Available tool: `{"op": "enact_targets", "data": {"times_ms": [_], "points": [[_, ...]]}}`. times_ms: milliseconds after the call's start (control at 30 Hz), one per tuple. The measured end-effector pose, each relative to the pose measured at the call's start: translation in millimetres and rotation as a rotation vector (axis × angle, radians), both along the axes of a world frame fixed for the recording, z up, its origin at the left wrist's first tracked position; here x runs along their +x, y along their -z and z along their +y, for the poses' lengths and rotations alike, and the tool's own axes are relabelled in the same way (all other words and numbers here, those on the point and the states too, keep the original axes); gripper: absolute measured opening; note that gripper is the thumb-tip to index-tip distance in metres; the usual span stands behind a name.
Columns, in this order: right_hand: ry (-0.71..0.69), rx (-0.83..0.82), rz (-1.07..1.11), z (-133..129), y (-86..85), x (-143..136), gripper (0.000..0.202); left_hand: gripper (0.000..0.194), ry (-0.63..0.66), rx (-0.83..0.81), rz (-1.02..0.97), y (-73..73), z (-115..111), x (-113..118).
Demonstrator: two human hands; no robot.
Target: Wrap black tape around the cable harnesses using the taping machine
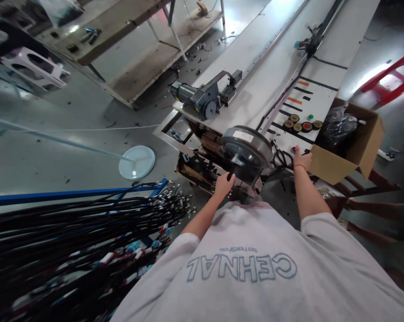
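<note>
My left hand (224, 185) is closed round a short black piece (231, 172), just below a round, clear-covered machine head (244, 150). What this piece belongs to is hard to make out. My right hand (302, 160) rests at the near right of the long white worktable (279, 40), with a finger extended to a small red button (293, 149). Nothing shows in its grasp. Between the machine head and my right hand lie black-handled scissors (282, 157). Several tape rolls (297, 127) sit beyond my right hand, with a green button (310, 116) near them.
An open cardboard box (334, 165) with black plastic stands at the right. A motor unit (202, 98) is mounted on the table's left side. Many black cable bundles (88, 223) hang at lower left. Another person's forearm (372, 207) shows at the right edge.
</note>
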State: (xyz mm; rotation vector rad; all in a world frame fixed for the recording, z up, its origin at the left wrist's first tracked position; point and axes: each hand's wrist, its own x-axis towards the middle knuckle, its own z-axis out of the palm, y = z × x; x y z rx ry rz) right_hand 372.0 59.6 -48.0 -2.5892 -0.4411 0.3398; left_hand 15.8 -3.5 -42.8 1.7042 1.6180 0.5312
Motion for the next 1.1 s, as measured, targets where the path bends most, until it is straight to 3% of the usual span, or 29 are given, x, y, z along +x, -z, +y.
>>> {"op": "enact_targets", "data": {"times_ms": [167, 333, 433, 533, 700, 867, 1100], "points": [[-0.013, 0.018, -0.003, -0.5, 1.7, 1.6, 0.068, 0.028, 0.038, -0.062, 0.013, 19.0, -14.3, -21.4], [-0.005, 0.024, 0.002, -0.5, 2.5, 2.5, 0.067, 0.025, 0.021, -0.25, 0.047, 40.8, -52.1, -62.7], [-0.005, 0.035, 0.004, -0.7, 2.9, 2.7, 0.068, 0.025, -0.007, -0.273, 0.044, 45.4, -77.4, -84.5], [-0.006, 0.036, 0.007, -1.2, 2.8, 2.4, 0.068, 0.035, -0.061, -0.194, -0.016, 38.7, -98.8, -97.8], [-0.016, 0.035, 0.004, -1.7, 1.9, 1.2, 0.067, 0.041, -0.142, -0.064, -0.09, 10.6, -112.7, -97.8], [-0.005, 0.037, 0.001, -1.3, 0.5, 0.5, 0.066, 0.039, -0.168, -0.013, -0.11, -10.1, -96.2, -84.2], [-0.004, 0.034, 0.012, -0.7, -2.5, -1.0, 0.066, 0.034, -0.125, -0.003, -0.114, -16.1, -62.9, -68.1]]}}
